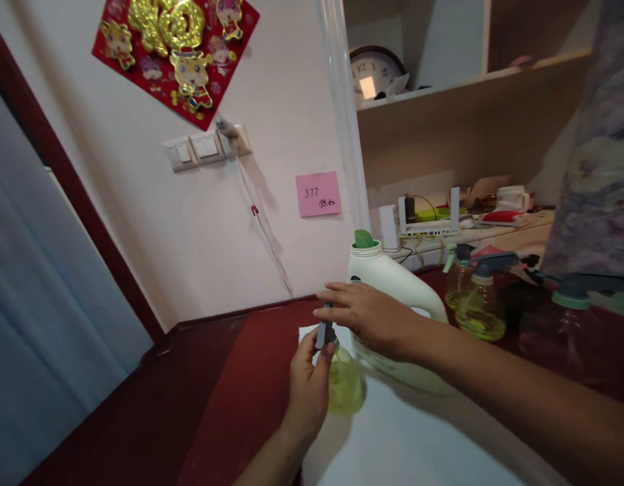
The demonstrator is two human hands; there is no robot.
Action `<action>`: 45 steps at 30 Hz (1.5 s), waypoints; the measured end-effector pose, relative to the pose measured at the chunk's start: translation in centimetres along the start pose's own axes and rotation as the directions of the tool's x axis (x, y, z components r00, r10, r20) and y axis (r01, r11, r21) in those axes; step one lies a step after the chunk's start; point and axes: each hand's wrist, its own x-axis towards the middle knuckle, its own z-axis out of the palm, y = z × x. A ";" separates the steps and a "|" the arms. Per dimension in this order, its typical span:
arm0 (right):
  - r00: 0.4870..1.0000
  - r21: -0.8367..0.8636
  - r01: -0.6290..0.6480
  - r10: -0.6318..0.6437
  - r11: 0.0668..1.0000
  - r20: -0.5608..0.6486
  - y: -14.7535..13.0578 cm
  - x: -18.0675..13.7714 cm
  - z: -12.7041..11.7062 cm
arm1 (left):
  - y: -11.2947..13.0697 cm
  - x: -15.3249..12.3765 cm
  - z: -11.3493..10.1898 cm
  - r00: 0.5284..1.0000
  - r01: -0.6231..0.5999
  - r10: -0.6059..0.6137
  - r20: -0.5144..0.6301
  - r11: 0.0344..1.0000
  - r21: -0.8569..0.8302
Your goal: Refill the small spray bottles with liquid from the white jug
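A small clear spray bottle (345,383) of yellow liquid stands on a white sheet, with a grey trigger head (324,332) on top. My left hand (309,381) is closed round that head and the bottle's neck, thumb on the near side. Over the top of the head, my right hand (370,316) reaches in from the right with its fingers stretched out; the fingertips are at the head, and whether they press on it I cannot tell. Close behind the right hand is a big pale-green jug (400,280), uncapped, with something green in its mouth. The right forearm hides part of it.
Several spray bottles (481,310) stand on the dark red table (241,385) at the right, some holding yellow liquid. Under the hands lies the white sheet (382,439). Behind are the wall with a pink note (318,194), and a shelf holding a white router (428,226).
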 end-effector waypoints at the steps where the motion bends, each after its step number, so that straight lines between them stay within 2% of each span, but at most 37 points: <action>1: 0.999 0.003 0.003 -0.003 1.000 0.036 0.2 0.3 -0.1 | 0.0 0.0 0.0 1.000 0.002 -0.002 0.005 1.000 -0.005; 6: 0.995 -0.015 -0.018 0.020 1.000 0.098 0.0 0.6 -0.7 | 0.1 -0.3 0.1 0.998 -0.031 0.028 0.051 0.998 0.059; 12: 0.978 -0.066 -0.133 0.142 0.989 0.153 -0.4 0.1 -1.0 | -0.5 -0.7 -0.1 0.994 -0.059 0.054 0.096 0.997 0.047; 19: 0.954 -0.128 -0.223 0.243 0.966 0.176 -1.9 0.5 -1.2 | -1.0 -0.4 0.0 0.995 -0.057 0.049 0.084 0.994 0.097; 26: 0.940 -0.201 -0.217 0.260 0.955 0.220 -3.6 1.8 -1.9 | -0.9 -0.5 0.1 0.995 -0.055 0.046 0.091 0.994 0.099; 38: 0.904 -0.284 -0.240 0.320 0.928 0.282 -4.0 3.3 -1.7 | -1.2 -0.4 0.0 0.995 -0.066 0.055 0.086 0.990 0.127; 45: 0.890 -0.307 -0.269 0.358 0.913 0.283 -3.9 3.1 -1.3 | -1.5 -0.2 -0.1 0.993 -0.078 0.065 0.096 0.988 0.137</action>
